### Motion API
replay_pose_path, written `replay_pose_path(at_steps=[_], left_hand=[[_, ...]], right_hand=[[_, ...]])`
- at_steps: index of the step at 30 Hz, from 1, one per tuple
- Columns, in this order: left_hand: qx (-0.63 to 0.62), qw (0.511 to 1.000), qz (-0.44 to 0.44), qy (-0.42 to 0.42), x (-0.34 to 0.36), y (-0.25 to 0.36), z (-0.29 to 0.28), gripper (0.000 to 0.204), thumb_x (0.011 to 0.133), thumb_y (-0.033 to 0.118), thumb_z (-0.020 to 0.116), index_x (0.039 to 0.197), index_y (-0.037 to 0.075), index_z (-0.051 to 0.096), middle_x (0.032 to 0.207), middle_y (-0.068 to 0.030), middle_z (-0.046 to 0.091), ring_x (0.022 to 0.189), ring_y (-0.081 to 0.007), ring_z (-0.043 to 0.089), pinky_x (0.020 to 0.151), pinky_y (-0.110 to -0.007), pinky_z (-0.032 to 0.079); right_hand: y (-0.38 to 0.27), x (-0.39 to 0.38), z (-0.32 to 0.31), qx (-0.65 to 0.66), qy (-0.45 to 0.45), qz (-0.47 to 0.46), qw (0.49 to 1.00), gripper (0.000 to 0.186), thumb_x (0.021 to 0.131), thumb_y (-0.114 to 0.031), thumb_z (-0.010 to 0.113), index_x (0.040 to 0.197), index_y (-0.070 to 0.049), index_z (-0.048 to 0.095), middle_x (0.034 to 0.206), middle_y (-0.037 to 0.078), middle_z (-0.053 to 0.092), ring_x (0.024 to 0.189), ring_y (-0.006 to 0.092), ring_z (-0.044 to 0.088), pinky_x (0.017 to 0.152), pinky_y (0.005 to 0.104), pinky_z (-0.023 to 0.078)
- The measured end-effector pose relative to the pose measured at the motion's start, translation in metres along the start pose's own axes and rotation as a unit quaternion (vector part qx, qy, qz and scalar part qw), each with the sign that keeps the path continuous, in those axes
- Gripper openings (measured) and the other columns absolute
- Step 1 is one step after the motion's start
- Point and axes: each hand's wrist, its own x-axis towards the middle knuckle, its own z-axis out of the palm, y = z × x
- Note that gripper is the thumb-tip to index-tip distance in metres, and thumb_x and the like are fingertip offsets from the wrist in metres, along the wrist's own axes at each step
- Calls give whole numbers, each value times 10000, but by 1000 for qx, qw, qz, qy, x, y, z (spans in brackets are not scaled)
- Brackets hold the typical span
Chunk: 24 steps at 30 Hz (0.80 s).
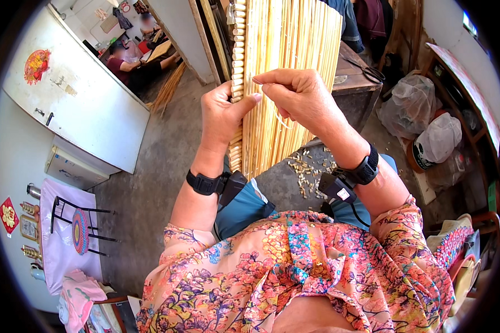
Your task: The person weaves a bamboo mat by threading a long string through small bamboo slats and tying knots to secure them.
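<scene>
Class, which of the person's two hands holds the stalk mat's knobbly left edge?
The left hand: it grips that edge of the stalk mat, whereas the right hand is over the mat's face.

bright daylight indoors, glare on pale stalks [292, 53], fisheye-bent edges, black corners

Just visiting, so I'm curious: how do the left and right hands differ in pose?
The left hand holds the straw-coloured mat's edge; the right hand is over its face. The left hand's thumb points rightward; the right hand's forefinger points left. Both are bare, with black wrist straps.
</scene>
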Motion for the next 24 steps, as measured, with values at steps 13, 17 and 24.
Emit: replay_pose_path(at_steps=[13,17,24], left_hand=[[13,1000,-17,5,-2,-4,-1,188,764,93,684,903,-31,656,779,-19,646,684,-48,554,599,-199,455],[19,1000,-11,4,-2,-2,0,188,762,99,688,894,-31,656,774,-18,646,677,-49,555,594,-201,456],[13,1000,-13,7,-3,-6,1,178,764,89,687,891,-32,656,770,-20,647,672,-50,557,585,-202,455]], right_hand=[[3,-1,-1,-11,0,8,1000,235,810,-102,539,959,28,666,538,34,562,464,54,503,422,218,412],[5,-2,-2,2,-3,16,1000,238,813,-105,538,965,28,664,541,34,564,465,54,505,420,220,413],[4,-3,-2,-11,-9,23,1000,240,817,-102,527,966,26,664,547,42,571,469,61,517,427,219,423]])
